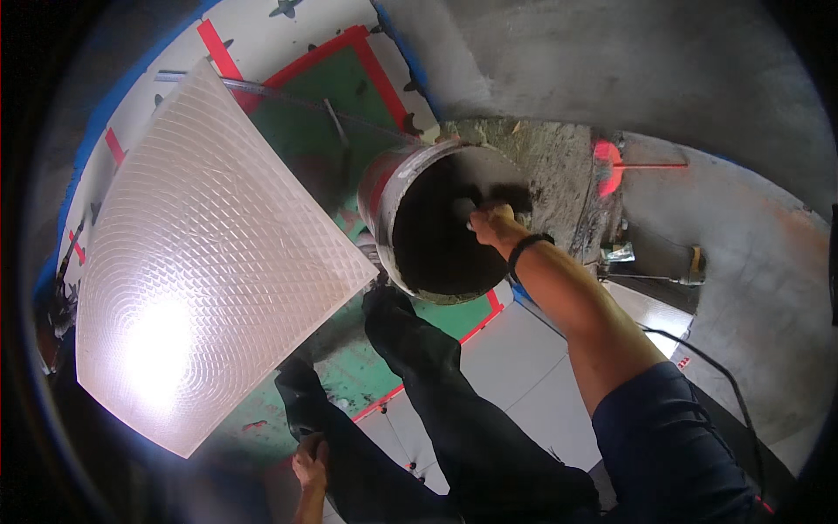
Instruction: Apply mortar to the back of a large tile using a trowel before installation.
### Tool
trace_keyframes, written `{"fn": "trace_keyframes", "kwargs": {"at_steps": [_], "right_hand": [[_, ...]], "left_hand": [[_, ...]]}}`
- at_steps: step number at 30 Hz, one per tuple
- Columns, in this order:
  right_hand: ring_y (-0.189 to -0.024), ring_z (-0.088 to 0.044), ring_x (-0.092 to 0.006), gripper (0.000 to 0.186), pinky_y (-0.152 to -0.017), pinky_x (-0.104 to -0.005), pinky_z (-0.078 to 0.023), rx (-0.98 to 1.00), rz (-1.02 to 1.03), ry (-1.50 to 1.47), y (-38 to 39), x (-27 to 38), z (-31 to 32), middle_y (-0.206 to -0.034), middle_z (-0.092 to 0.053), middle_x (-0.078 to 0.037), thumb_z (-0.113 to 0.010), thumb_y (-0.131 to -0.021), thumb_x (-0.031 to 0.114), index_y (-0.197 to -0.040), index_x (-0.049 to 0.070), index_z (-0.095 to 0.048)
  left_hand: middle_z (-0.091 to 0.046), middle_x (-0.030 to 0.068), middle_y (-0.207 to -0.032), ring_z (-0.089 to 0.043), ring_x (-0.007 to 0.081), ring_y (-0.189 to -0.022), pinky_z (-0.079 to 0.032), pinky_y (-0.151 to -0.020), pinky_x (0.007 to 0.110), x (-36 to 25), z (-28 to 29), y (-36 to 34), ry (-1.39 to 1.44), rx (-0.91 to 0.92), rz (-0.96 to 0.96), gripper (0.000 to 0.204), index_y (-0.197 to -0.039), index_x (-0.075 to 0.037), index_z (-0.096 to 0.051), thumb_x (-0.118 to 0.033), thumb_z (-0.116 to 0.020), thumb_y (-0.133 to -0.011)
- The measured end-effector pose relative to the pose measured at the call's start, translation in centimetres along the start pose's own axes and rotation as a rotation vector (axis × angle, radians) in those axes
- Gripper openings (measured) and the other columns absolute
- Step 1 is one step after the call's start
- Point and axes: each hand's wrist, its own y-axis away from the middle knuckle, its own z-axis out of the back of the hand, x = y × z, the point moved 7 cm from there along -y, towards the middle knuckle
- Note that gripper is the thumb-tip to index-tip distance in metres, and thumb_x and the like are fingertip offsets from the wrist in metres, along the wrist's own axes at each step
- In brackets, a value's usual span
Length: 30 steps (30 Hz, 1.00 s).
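My right hand (497, 225) reaches over the mouth of a bucket (403, 196) and is closed around a tool with a rounded grey end (463, 208). The rest of that tool blends into the dark inside of the bucket. My left hand (311, 460) is beside my left leg, its fingers curled; whether anything is in it does not show. Left of the bucket is a large pale tile (209, 236), its ridged, grid-patterned back toward me and a bright glare on its lower part. One corner of the tile comes close to the bucket's base.
Green floor covering (327, 79) edged with red tape (384, 79) lies beneath. A long metal straightedge (262, 89) and a thin stick (335, 122) lie beyond the tile. White tiles (532, 367) cover the near floor. At right are a power tool (672, 266) and a black cable (729, 375).
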Motion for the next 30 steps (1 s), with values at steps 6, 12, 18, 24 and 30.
{"fn": "trace_keyframes", "kwargs": {"at_steps": [6, 12, 18, 24, 30], "right_hand": [[-0.086, -0.068, -0.0274, 0.009, -0.075, -0.0401, -0.052, -0.341, 0.253, 0.014, -0.4, 3.4, -0.7, -0.085, -0.070, -0.011, -0.064, -0.077, 0.016, -0.077, 0.013, -0.072], [-0.083, -0.067, -0.0328, 0.011, -0.073, -0.0434, -0.053, -0.030, 0.320, -0.037, 0.8, 2.5, -3.2, -0.083, -0.069, -0.014, -0.064, -0.073, 0.009, -0.080, 0.012, -0.071], [-0.082, -0.068, -0.0321, 0.010, -0.071, -0.0438, -0.053, -0.157, 0.351, -0.045, -0.3, 3.2, -2.3, -0.082, -0.069, -0.015, -0.064, -0.072, 0.011, -0.080, 0.011, -0.070], [-0.081, -0.066, -0.0351, 0.011, -0.072, -0.0444, -0.054, -0.120, 0.326, -0.173, -0.5, 2.6, -7.2, -0.081, -0.068, -0.016, -0.065, -0.070, 0.012, -0.080, 0.009, -0.067], [-0.087, -0.065, -0.0373, 0.011, -0.076, -0.0448, -0.053, -0.132, 0.304, -0.263, 0.0, 6.0, -3.7, -0.087, -0.067, -0.018, -0.063, -0.070, 0.013, -0.078, 0.006, -0.065]], "left_hand": [[-0.069, 0.0155, -0.091, -0.066, 0.0315, -0.088, -0.049, -0.080, 0.039, 3.0, 2.3, 0.6, -0.162, -0.120, -0.072, 0.023, -0.100, -0.006, -0.068, -0.015, -0.064, -0.079], [-0.068, 0.0165, -0.089, -0.065, 0.0331, -0.085, -0.049, -0.076, 0.041, 1.2, 2.7, 0.2, -0.105, -0.053, 0.108, 0.025, -0.096, -0.005, -0.068, -0.022, -0.060, -0.080], [-0.067, 0.0178, -0.088, -0.065, 0.0334, -0.084, -0.048, -0.075, 0.041, -2.3, 4.3, -1.0, 0.015, -0.046, 0.081, 0.028, -0.094, -0.004, -0.068, -0.026, -0.057, -0.082], [-0.066, 0.0175, -0.087, -0.065, 0.0337, -0.083, -0.048, -0.073, 0.040, -1.6, 3.6, -0.6, -0.041, -0.077, 0.060, 0.028, -0.093, -0.003, -0.067, -0.026, -0.056, -0.082], [-0.067, 0.0176, -0.089, -0.065, 0.0349, -0.086, -0.048, -0.076, 0.042, -1.8, 4.5, -0.4, 0.021, -0.109, 0.111, 0.029, -0.095, -0.004, -0.068, -0.027, -0.056, -0.083]]}}
